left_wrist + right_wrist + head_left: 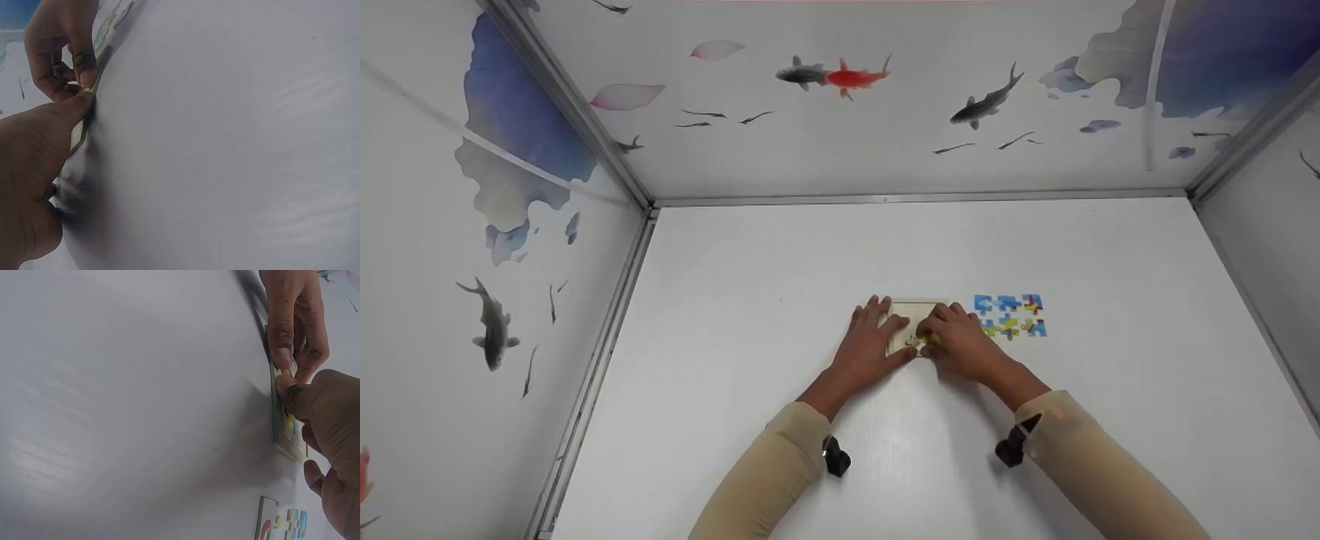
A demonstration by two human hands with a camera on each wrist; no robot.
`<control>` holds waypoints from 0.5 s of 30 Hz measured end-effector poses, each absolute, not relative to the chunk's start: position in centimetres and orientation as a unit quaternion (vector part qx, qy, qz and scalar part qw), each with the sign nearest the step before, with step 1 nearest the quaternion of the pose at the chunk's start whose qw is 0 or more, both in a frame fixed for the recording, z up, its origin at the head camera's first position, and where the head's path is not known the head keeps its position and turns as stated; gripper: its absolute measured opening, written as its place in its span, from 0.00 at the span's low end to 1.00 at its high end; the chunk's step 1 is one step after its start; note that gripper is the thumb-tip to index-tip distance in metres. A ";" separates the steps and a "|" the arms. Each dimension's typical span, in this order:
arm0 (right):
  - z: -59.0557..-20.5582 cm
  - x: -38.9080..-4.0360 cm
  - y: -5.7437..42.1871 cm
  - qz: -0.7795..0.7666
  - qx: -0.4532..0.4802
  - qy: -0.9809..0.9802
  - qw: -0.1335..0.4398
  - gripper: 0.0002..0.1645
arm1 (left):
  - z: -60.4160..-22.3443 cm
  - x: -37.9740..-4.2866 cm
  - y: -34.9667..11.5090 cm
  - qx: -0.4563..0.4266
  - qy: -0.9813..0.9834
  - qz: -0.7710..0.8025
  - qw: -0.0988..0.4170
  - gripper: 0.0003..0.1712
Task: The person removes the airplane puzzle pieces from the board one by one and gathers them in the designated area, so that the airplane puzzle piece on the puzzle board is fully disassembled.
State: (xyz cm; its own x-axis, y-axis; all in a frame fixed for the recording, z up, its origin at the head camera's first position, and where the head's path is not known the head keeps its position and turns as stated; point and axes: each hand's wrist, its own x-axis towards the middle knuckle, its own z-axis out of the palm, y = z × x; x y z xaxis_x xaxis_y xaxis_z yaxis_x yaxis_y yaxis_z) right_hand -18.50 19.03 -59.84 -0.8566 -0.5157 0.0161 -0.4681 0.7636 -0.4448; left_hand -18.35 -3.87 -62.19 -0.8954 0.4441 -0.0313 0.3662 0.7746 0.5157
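Note:
A shallow wooden puzzle tray (913, 310) lies flat between the two hands. My left hand (867, 346) rests along its left side, fingers extended over the edge and thumb at the bottom rim. With curled fingers, my right hand (961, 345) pinches a yellow puzzle piece (933, 338) at the tray's lower right; the fingers cover much of it. In the right wrist view, the left thumb (282, 357) and right thumb (287, 382) come close together over the near edge, with a yellow and blue piece (291, 426) lying in the tray.
Right of the tray, several loose puzzle pieces (1008, 303) in blue, yellow and red lie in two rows on the white table (780, 300). Printed wall panels (915, 150) with fish stand at the back and both sides. A black wrist camera (836, 457) hangs at the left cuff.

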 end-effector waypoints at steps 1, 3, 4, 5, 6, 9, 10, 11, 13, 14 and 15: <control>-59.8 -18.5 19.1 -0.226 -0.266 0.936 0.055 0.15 | -62.2 -18.4 -3.9 0.216 0.939 0.257 0.076 0.36; -59.7 -18.5 19.1 -0.234 -0.269 0.932 0.060 0.15 | -62.3 -18.4 -3.9 0.214 0.939 0.258 0.078 0.36; -59.7 -18.4 19.1 -0.236 -0.272 0.931 0.062 0.15 | -62.3 -18.4 -3.9 0.213 0.939 0.259 0.078 0.36; -59.6 -18.4 19.1 -0.238 -0.275 0.929 0.064 0.16 | -62.3 -18.3 -3.9 0.213 0.938 0.261 0.079 0.36; -59.6 -18.4 19.1 -0.238 -0.278 0.929 0.064 0.16 | -62.2 -18.3 -3.9 0.213 0.938 0.262 0.080 0.36; -59.6 -18.5 19.1 -0.232 -0.286 0.928 0.062 0.16 | -62.0 -18.2 -3.9 0.214 0.936 0.268 0.079 0.36; -59.6 -18.5 19.1 -0.228 -0.289 0.928 0.062 0.16 | -61.9 -18.1 -3.9 0.215 0.935 0.271 0.078 0.36; -59.6 -18.5 19.1 -0.223 -0.290 0.929 0.061 0.16 | -61.9 -18.1 -3.9 0.216 0.934 0.274 0.078 0.36; -59.5 -18.5 19.1 -0.210 -0.290 0.932 0.061 0.16 | -62.0 -18.2 -3.9 0.217 0.934 0.273 0.077 0.36; -59.4 -18.5 19.1 -0.204 -0.291 0.933 0.061 0.16 | -62.0 -18.2 -3.9 0.218 0.934 0.272 0.077 0.36; -59.3 -18.5 19.1 -0.198 -0.291 0.934 0.061 0.15 | -62.1 -18.2 -3.9 0.218 0.934 0.271 0.078 0.37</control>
